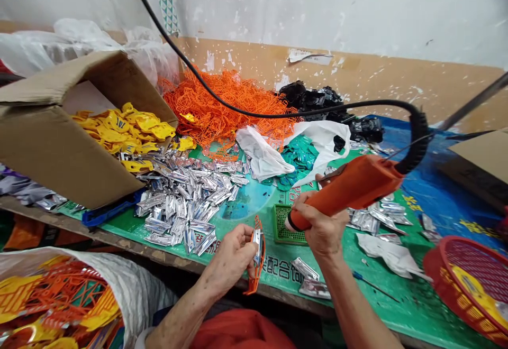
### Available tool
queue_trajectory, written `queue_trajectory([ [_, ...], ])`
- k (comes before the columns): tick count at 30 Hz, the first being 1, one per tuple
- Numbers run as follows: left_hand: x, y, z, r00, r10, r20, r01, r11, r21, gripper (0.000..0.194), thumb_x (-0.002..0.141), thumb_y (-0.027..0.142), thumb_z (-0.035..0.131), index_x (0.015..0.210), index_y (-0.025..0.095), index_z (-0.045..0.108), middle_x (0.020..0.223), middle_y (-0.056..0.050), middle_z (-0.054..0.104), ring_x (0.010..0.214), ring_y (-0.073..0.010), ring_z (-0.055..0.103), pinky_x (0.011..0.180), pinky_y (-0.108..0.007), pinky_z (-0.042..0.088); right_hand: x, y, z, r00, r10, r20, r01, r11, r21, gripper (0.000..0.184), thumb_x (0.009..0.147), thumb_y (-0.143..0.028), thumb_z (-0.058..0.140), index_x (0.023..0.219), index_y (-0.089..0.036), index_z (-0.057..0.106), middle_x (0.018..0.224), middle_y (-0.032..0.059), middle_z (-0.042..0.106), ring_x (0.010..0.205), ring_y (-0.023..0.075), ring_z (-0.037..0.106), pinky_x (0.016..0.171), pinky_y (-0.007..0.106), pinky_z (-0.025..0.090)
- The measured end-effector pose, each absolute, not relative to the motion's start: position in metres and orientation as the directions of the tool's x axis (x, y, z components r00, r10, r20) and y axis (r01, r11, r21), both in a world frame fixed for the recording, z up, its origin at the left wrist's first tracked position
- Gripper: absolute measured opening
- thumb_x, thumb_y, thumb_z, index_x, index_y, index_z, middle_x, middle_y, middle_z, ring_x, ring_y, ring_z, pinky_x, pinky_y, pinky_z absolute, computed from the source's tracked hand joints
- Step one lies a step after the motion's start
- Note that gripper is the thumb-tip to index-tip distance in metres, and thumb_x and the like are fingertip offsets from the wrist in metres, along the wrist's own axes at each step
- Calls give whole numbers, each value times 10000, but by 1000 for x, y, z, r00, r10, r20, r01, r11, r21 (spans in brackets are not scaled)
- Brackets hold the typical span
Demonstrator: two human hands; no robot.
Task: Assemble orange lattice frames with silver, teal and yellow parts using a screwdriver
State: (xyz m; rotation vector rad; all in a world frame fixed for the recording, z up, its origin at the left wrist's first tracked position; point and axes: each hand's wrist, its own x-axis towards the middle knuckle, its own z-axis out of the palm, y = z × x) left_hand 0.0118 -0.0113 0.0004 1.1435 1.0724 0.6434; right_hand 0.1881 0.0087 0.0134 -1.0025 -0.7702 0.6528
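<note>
Green mat (400,299), six o'clock: left hand (228,269) pinches orange frame (259,280), right hand (321,224) clenches corded tool (349,185); its cable (417,127) could snag.

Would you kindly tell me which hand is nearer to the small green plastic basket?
The right hand is nearer, gripping an orange corded tool beside the green basket. The left hand, holding an orange lattice piece, is farther off, left of the basket.
</note>
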Motion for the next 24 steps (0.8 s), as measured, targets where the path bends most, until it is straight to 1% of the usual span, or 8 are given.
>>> queue_trajectory([
  [6, 10, -10, 1, 377, 854, -359, 150, 326, 933, 151, 714, 169, 425, 838, 169, 510, 616, 53, 558, 387, -74, 526, 433, -200, 401, 188, 8, 12, 568, 784, 249, -124, 381, -916, 130, 543, -157, 753, 597, -155, 635, 595, -6, 613, 563, 146, 553, 535, 291, 447],
  [10, 9, -8, 1, 373, 848, -377, 182, 332, 926, 152, 718, 199, 443, 843, 172, 524, 629, 47, 547, 424, -83, 487, 426, -206, 386, 189, 9, 12, 593, 766, 249, -112, 385, -916, 142, 559, -171, 756, 651, -155, 649, 640, -8, 624, 564, 137, 551, 549, 300, 463],
  [14, 5, -5, -3, 367, 870, -330, 252, 248, 935, 118, 745, 231, 479, 813, 168, 552, 620, 43, 533, 506, -97, 460, 477, -208, 335, 191, 10, 10, 585, 771, 252, -99, 377, -921, 140, 570, -197, 755, 634, -149, 641, 638, -4, 621, 552, 135, 547, 526, 297, 460],
  [17, 2, -2, -6, 384, 872, -304, 290, 199, 936, 90, 749, 215, 487, 789, 166, 551, 573, 54, 508, 532, -109, 464, 527, -224, 338, 191, 9, 10, 570, 780, 259, -91, 373, -924, 142, 574, -208, 752, 642, -152, 641, 633, -6, 622, 565, 138, 553, 544, 302, 468],
  [20, 1, 2, -1, 406, 850, -337, 285, 232, 930, 54, 721, 186, 499, 761, 176, 532, 558, 59, 513, 532, -117, 485, 541, -233, 370, 191, 9, 12, 535, 805, 256, -89, 355, -931, 137, 576, -203, 755, 650, -156, 650, 623, -4, 620, 583, 146, 559, 564, 312, 470],
  [24, 4, 7, 9, 411, 816, -405, 251, 326, 911, 43, 666, 177, 530, 709, 181, 532, 593, 47, 559, 555, -132, 544, 532, -236, 418, 191, 10, 13, 503, 829, 246, -87, 331, -939, 139, 569, -179, 766, 649, -158, 654, 641, -3, 623, 598, 146, 559, 584, 313, 457],
])
